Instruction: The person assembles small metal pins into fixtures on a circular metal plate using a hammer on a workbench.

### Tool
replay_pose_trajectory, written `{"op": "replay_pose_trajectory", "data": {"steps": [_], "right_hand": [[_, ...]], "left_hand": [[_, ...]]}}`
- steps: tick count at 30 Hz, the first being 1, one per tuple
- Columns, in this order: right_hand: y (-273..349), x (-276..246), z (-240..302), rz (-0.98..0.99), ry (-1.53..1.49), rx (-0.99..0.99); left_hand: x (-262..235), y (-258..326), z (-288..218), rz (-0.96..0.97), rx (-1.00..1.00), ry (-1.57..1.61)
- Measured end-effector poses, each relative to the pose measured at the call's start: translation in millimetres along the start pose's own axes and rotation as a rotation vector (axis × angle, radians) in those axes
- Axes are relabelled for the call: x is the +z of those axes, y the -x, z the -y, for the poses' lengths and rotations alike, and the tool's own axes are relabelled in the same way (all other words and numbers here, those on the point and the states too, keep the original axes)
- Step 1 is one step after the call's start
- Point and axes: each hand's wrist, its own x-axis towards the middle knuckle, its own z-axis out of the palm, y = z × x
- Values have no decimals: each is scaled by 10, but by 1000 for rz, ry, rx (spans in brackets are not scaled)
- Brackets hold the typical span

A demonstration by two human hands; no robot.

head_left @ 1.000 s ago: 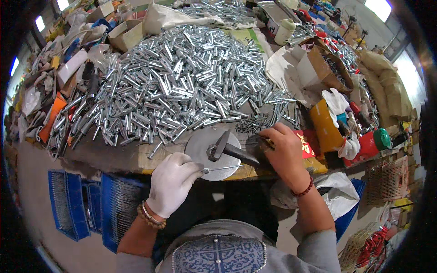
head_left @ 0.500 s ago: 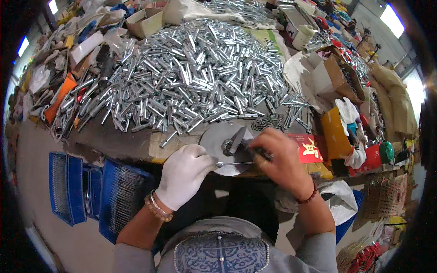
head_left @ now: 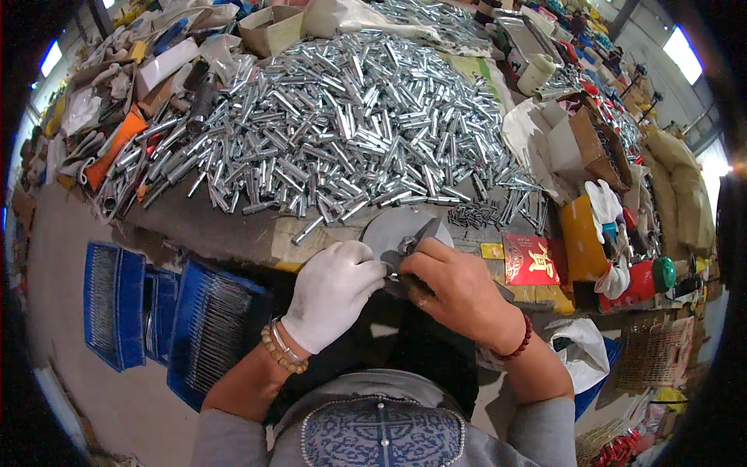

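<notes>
My left hand (head_left: 333, 292), in a white glove, and my bare right hand (head_left: 459, 292) meet at the near edge of the workbench, just below a round grey metal disc (head_left: 393, 226). Both pinch a small metal part (head_left: 395, 274) between their fingertips; the fingers hide most of it. A dark metal fitting (head_left: 424, 233) stands on the disc right above my right hand. Behind the disc lies a large heap of shiny metal tubes (head_left: 350, 132). A small pile of thin dark pins (head_left: 475, 214) sits to the disc's right.
Blue plastic crates (head_left: 140, 307) filled with thin rods stand on the floor at my left. A red packet (head_left: 531, 258), a yellow box (head_left: 582, 237), white gloves (head_left: 607, 204) and a brown cardboard box (head_left: 595, 144) crowd the bench's right side. Tools and boxes clutter the far left.
My right hand came down from beside the disc toward me and met my left hand at the bench edge; both now pinch the small part together. The view has tilted lower.
</notes>
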Motion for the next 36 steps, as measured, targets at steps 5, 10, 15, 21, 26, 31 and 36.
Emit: {"op": "replay_pose_trajectory", "data": {"steps": [5,10,15,21,26,31,36], "right_hand": [[-99,-70,73,19,100,-75],[-130,-38,86,51,191,-98],[-95,-10,81,36,165,-122],[-105,10,142,26,222,-136],[-88,-3,123,43,232,-135],[-177,-48,214,87,262,-166],[-209,-92,164,127,279,-164]], "left_hand": [[-9,-1,17,1,11,-22],[17,10,12,-25,24,-42],[33,8,-6,-32,9,-50],[26,3,-25,-41,-11,-58],[46,17,-47,-52,-21,-57],[96,36,38,-82,29,-75],[112,27,44,-91,-15,-49]]}}
